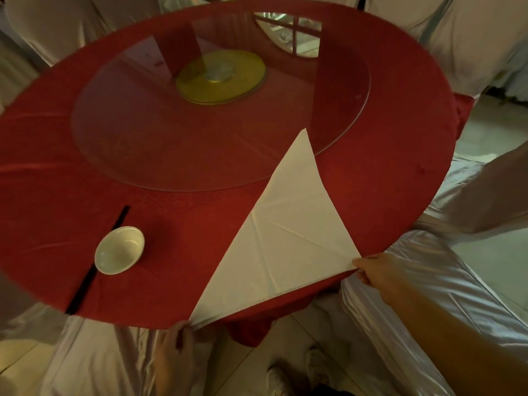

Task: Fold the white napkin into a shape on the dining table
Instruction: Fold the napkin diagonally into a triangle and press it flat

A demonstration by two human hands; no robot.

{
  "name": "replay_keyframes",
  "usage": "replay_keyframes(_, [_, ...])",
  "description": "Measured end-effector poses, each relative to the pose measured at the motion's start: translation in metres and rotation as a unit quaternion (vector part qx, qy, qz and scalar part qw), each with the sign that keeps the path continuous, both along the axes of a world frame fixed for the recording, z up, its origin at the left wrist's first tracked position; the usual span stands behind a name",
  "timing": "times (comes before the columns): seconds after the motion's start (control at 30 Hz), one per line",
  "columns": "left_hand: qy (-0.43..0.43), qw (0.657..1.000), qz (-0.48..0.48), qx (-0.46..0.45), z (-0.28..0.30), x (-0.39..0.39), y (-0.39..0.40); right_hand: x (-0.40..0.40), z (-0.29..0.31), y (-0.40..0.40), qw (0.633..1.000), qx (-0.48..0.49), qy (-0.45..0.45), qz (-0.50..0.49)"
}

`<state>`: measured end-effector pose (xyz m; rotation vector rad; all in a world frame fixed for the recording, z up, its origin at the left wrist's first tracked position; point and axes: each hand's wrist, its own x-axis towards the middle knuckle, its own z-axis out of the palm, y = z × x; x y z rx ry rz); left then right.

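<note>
The white napkin (288, 232) lies folded into a large triangle on the red tablecloth of the round dining table (200, 221), its apex pointing away onto the glass turntable. Crease lines cross its lower half. My left hand (174, 347) pinches the napkin's near left corner at the table's front edge. My right hand (374, 271) pinches the right corner at the table's edge. The long folded side runs between my two hands.
A small white bowl (120, 250) sits left of the napkin on black chopsticks (94, 267). A glass turntable (220, 110) with a yellow hub (221, 77) covers the table's middle. Chairs in white covers (405, 295) ring the table. Shoes (314, 367) show below.
</note>
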<state>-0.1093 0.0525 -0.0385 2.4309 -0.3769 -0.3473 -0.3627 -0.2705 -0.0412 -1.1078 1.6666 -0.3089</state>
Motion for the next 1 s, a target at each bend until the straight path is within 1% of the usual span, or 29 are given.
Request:
replay_keyframes(0.1, [0.053, 0.997, 0.033, -0.055, 0.009, -0.007, -0.005, 0.003, 0.0, 0.001, 0.999, 0.034, 0.013, 0.016])
replay_keyframes(0.2, [0.117, 0.981, 0.093, -0.124, 0.013, -0.01, -0.009, 0.003, 0.0, 0.001, 0.998, 0.055, -0.006, -0.022])
replay_keyframes(0.3, [0.136, 0.973, 0.113, -0.15, 0.019, -0.008, -0.012, -0.002, 0.002, 0.005, 0.996, 0.074, -0.037, -0.047])
replay_keyframes(0.37, [0.15, 0.964, 0.141, -0.169, 0.021, -0.005, -0.014, -0.008, 0.004, 0.009, 0.992, 0.084, -0.072, -0.058])
replay_keyframes(0.5, [0.189, 0.944, 0.174, -0.207, 0.029, -0.005, -0.015, -0.017, 0.009, 0.017, 0.986, 0.077, -0.139, -0.056])
replay_keyframes(0.63, [0.222, 0.927, 0.216, -0.214, 0.016, 0.001, -0.007, -0.017, 0.008, 0.02, 0.982, 0.102, -0.15, -0.057])
replay_keyframes(0.73, [0.212, 0.924, 0.247, -0.202, 0.002, 0.015, 0.0, -0.018, 0.007, 0.025, 0.98, 0.145, -0.132, -0.045])
replay_keyframes(0.9, [0.193, 0.929, 0.262, -0.178, -0.005, 0.05, -0.002, -0.019, 0.014, 0.049, 0.97, 0.216, -0.111, -0.012])
replay_keyframes(1.0, [0.165, 0.94, 0.239, -0.18, 0.004, 0.075, -0.014, -0.013, 0.013, 0.072, 0.962, 0.253, -0.098, 0.004])
